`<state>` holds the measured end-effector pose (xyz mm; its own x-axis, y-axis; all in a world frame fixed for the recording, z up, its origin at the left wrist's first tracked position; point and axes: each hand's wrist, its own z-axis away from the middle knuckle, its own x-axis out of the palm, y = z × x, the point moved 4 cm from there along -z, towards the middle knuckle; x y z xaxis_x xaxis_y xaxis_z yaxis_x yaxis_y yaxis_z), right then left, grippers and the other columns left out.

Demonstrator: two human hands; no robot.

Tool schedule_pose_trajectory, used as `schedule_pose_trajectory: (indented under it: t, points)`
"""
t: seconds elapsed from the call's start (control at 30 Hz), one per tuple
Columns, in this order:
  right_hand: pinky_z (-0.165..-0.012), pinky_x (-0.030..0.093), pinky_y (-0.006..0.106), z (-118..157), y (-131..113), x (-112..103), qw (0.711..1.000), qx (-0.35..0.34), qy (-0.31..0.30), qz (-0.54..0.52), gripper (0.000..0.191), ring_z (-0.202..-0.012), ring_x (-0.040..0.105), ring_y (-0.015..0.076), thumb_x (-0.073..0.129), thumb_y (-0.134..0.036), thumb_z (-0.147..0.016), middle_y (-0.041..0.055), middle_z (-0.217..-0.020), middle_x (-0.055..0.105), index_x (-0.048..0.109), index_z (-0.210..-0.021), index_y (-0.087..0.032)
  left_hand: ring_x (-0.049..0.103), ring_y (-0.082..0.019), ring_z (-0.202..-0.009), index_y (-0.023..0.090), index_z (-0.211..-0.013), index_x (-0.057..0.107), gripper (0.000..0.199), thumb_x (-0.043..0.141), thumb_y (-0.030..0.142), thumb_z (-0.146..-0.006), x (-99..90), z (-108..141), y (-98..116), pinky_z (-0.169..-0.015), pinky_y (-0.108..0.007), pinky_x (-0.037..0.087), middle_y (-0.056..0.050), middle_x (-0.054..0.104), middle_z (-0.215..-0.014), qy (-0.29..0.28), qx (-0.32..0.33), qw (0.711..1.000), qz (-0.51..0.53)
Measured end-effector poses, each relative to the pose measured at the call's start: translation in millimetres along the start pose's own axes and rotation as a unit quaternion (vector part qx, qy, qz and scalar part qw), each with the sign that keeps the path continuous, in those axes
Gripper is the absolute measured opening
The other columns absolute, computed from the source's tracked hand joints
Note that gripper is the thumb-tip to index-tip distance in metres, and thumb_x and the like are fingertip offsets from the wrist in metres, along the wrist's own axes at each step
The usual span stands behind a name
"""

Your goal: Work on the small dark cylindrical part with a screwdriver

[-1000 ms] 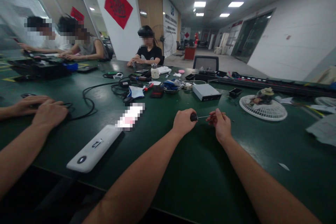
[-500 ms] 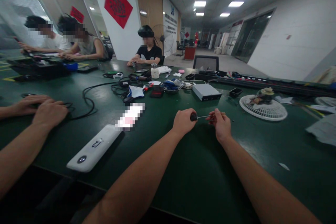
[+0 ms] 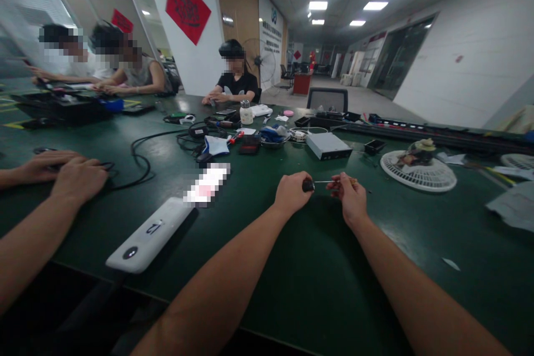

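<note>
My left hand is closed round the dark handle of a screwdriver, whose thin metal shaft points right. The shaft's far end meets the fingers of my right hand. Those fingers are pinched on a small part with a brassy bit showing; most of it is hidden by the fingers. Both hands are held over the green table. Beyond them lies a grey metal box.
A white device lies left of my arms, beside another person's hands and black cables. A white fan grille is at right. Tools and a bottle lie further back. Several people sit across the table.
The screwdriver's shaft is a little more level than before. My hands have otherwise hardly moved.
</note>
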<state>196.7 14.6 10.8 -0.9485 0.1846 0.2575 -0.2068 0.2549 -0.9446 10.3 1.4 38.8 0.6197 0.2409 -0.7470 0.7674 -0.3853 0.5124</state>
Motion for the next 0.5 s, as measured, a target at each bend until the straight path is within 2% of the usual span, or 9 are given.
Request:
schedule_pose_trajectory:
  t: [0.13,0.33,0.5]
  points:
    - [-0.052,0.048,0.026,0.3,-0.3,-0.1,1.000,0.003,0.000,0.004,0.051,-0.059,0.067,0.0168,0.078,-0.068,-0.078,0.0037,-0.064,0.070,0.073,-0.078,-0.018,0.073,-0.024,-0.099,0.024,-0.103,0.074,0.020,0.078,0.024,-0.084,-0.6,0.3,2.2,-0.098,-0.041,0.054,-0.003,0.080,-0.106,-0.008,0.001,1.000,0.002]
    - [-0.052,0.049,0.026,1.0,0.4,1.3,1.000,0.001,0.002,0.016,0.053,-0.062,0.069,0.0176,0.079,-0.070,-0.076,0.0046,-0.069,0.073,0.075,-0.084,-0.017,0.073,-0.024,-0.099,0.024,-0.103,0.075,0.018,0.076,0.023,-0.085,-0.6,0.5,1.3,-0.099,-0.039,0.054,-0.004,0.079,-0.106,-0.004,0.002,1.000,0.004]
    - [-0.051,0.048,0.027,1.5,-0.1,1.3,1.000,0.003,0.002,0.017,0.056,-0.058,0.066,0.0169,0.077,-0.074,-0.076,0.0038,-0.063,0.070,0.073,-0.077,-0.018,0.073,-0.024,-0.100,0.024,-0.104,0.074,0.021,0.077,0.022,-0.083,0.1,0.3,1.2,-0.098,-0.040,0.054,-0.004,0.080,-0.107,-0.011,-0.001,1.000,0.002]
